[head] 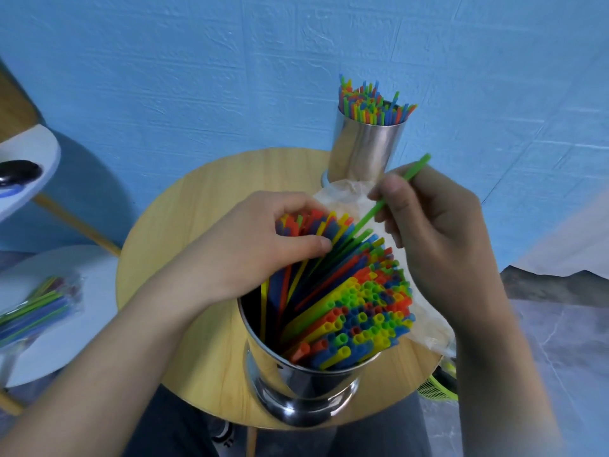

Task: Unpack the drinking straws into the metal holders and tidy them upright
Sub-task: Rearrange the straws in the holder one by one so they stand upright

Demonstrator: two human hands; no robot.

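A shiny metal holder (296, 387) stands at the near edge of a round wooden table (184, 225), packed with colourful straws (359, 311) that lean to the right. My left hand (263, 239) presses on the tops of the straws at the back of the bunch, fingers curled around them. My right hand (431, 219) pinches a single green straw (408, 179), which slants up to the right. A second metal holder (365, 150) at the table's far edge holds upright straws (372, 103).
An empty clear plastic wrapper (349, 196) lies on the table between the two holders. On a white stool (75, 311) to the left lies an unopened pack of straws (36, 308). A blue wall is behind.
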